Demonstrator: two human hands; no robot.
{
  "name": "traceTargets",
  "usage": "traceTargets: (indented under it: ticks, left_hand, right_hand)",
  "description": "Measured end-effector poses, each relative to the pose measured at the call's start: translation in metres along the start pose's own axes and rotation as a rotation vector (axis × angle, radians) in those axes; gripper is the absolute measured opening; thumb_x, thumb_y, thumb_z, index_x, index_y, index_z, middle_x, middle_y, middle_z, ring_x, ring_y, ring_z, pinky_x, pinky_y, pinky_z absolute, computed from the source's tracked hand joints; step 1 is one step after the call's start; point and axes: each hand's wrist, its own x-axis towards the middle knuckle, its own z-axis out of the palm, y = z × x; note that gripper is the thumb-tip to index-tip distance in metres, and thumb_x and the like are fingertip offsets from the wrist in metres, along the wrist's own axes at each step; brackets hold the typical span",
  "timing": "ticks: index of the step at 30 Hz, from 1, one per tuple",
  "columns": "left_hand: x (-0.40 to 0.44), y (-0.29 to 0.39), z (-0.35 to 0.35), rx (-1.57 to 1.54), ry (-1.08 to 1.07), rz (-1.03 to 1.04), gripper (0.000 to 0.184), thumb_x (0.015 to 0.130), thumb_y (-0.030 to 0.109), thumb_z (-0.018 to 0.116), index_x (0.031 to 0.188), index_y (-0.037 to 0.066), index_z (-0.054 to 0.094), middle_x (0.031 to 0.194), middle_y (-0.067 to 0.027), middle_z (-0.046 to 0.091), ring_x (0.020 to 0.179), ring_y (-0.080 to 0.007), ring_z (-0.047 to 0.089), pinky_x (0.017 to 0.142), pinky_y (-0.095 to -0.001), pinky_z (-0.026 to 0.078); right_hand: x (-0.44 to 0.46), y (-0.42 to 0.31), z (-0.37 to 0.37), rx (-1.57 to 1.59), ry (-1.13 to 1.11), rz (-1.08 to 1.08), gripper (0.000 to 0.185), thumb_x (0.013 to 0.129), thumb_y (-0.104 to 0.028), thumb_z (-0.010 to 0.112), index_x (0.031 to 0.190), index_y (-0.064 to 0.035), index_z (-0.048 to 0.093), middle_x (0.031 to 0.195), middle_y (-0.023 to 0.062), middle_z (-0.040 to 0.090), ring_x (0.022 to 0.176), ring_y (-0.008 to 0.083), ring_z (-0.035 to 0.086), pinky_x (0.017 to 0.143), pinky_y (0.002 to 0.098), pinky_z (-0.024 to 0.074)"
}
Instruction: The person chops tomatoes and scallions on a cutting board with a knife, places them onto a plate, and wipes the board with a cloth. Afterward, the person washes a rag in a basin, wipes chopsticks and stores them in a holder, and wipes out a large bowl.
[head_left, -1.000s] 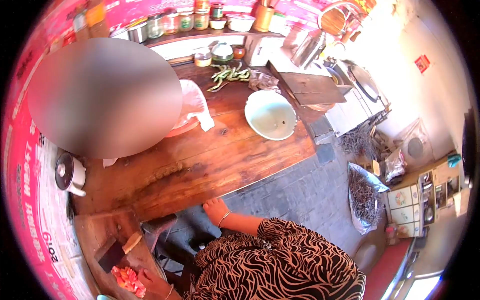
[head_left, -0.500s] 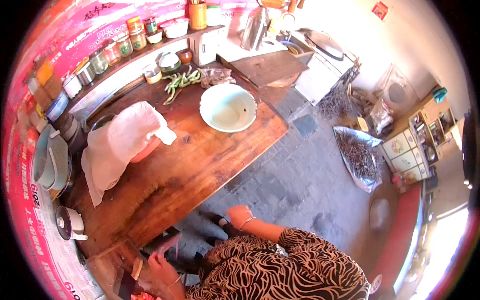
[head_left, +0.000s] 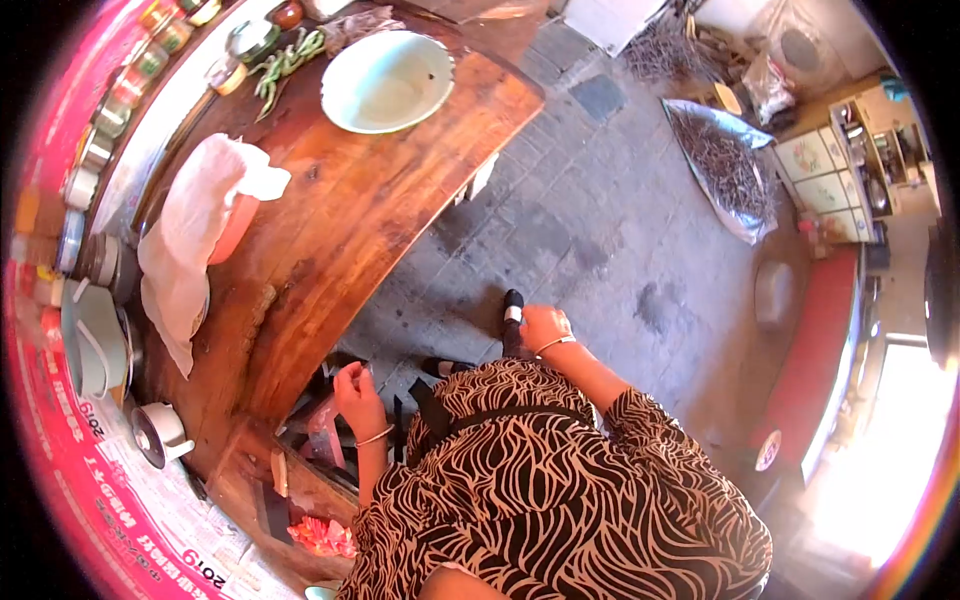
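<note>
My left hand [head_left: 358, 402], with a bracelet at the wrist, is raised beside the front edge of the wooden table [head_left: 330, 235]. Its fingers are loosely bent and a little apart, and I see nothing held in them. Below and to its left shows a pinkish see-through thing [head_left: 325, 432], whose kind I cannot make out. My right hand [head_left: 545, 328], also wearing a bracelet, hangs in front of my body over the grey floor. Its fingers are curled closed, with nothing visible in them. On the table are an enamel basin [head_left: 388, 84] and a white cloth [head_left: 205, 205] partly covering a reddish container [head_left: 233, 228].
Green beans [head_left: 288, 72] lie at the table's back edge, near jars. A small white pot [head_left: 162, 435] stands left of an open drawer [head_left: 262, 462]. A sack of twigs [head_left: 720, 165] lies on the tiled floor [head_left: 560, 215], with a cabinet [head_left: 825, 180] beyond.
The view has tilted down and shifted, so the table sits higher. My left hand has come up from beside the drawer, away from the pinkish thing. My feet have moved.
</note>
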Motion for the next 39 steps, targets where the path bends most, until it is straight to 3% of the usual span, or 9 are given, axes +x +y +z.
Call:
traceTargets:
  ticks: [7, 14, 22, 23, 26, 38, 39]
  left_hand:
    - [0.021, 0.054, 0.080, 0.136, -0.078, 0.121, 0.015, 0.078, 0.006, 0.055, 0.090, -0.002, 0.057, 0.085, -0.0122, 0.056, 0.069, -0.0210, 0.055, 0.064, -0.0308, 0.045]
    - [0.018, 0.124, 0.190, 0.143, -0.113, 0.167, 0.014, 0.076, 0.006, 0.057, 0.088, 0.000, 0.057, 0.083, -0.0131, 0.056, 0.067, -0.0224, 0.056, 0.062, -0.0321, 0.045]
    - [0.063, 0.173, 0.264, 0.228, -0.158, 0.231, 0.014, 0.074, 0.007, 0.059, 0.086, 0.000, 0.056, 0.083, -0.0138, 0.055, 0.062, -0.0244, 0.057, 0.059, -0.0336, 0.046]
    - [0.076, 0.177, 0.273, 0.230, -0.144, 0.256, 0.014, 0.074, 0.007, 0.060, 0.086, 0.000, 0.056, 0.082, -0.0138, 0.055, 0.062, -0.0243, 0.057, 0.059, -0.0333, 0.046]
    - [0.114, 0.194, 0.300, 0.157, -0.134, 0.267, 0.014, 0.073, 0.006, 0.060, 0.086, 0.001, 0.056, 0.081, -0.0141, 0.054, 0.063, -0.0242, 0.057, 0.060, -0.0323, 0.046]
    - [0.236, 0.319, 0.414, 0.026, -0.213, 0.429, 0.015, 0.073, 0.003, 0.059, 0.087, 0.001, 0.055, 0.082, -0.0146, 0.054, 0.066, -0.0268, 0.056, 0.062, -0.0344, 0.046]
    - [0.243, 0.327, 0.426, 0.032, -0.197, 0.425, 0.014, 0.073, 0.003, 0.059, 0.086, 0.001, 0.055, 0.082, -0.0145, 0.054, 0.066, -0.0270, 0.056, 0.062, -0.0346, 0.046]
  right_hand:
    - [0.010, 0.101, -0.028, 0.103, -0.046, 0.212, 0.022, 0.070, -0.021, 0.055, 0.088, -0.0094, 0.061, 0.088, 0.0148, 0.062, 0.085, 0.0352, 0.058, 0.075, 0.0442, 0.0468]
    - [0.081, 0.191, -0.076, 0.135, -0.040, 0.192, 0.018, 0.071, -0.021, 0.056, 0.081, -0.0062, 0.060, 0.087, 0.0177, 0.062, 0.085, 0.0358, 0.059, 0.075, 0.0452, 0.0453]
    - [0.202, 0.202, -0.151, 0.132, -0.012, 0.044, 0.018, 0.073, -0.021, 0.055, 0.084, -0.0061, 0.058, 0.092, 0.0172, 0.061, 0.090, 0.0345, 0.058, 0.077, 0.0463, 0.0445]
    - [0.218, 0.209, -0.148, 0.122, 0.075, 0.022, 0.020, 0.069, -0.020, 0.060, 0.086, -0.0085, 0.060, 0.085, 0.0157, 0.061, 0.083, 0.0347, 0.059, 0.074, 0.0439, 0.0470]
    - [0.240, 0.211, -0.176, 0.152, 0.138, 0.053, 0.020, 0.070, -0.021, 0.059, 0.087, -0.0095, 0.060, 0.086, 0.0161, 0.062, 0.084, 0.0348, 0.059, 0.074, 0.0439, 0.0469]
    - [0.297, 0.297, -0.230, 0.220, 0.013, 0.515, 0.023, 0.069, -0.027, 0.056, 0.086, -0.0126, 0.062, 0.083, 0.0167, 0.063, 0.082, 0.0363, 0.060, 0.071, 0.0441, 0.0475]
    - [0.304, 0.306, -0.240, 0.219, -0.023, 0.487, 0.021, 0.071, -0.022, 0.052, 0.086, -0.0094, 0.060, 0.088, 0.0205, 0.062, 0.085, 0.0385, 0.059, 0.073, 0.0470, 0.0467]
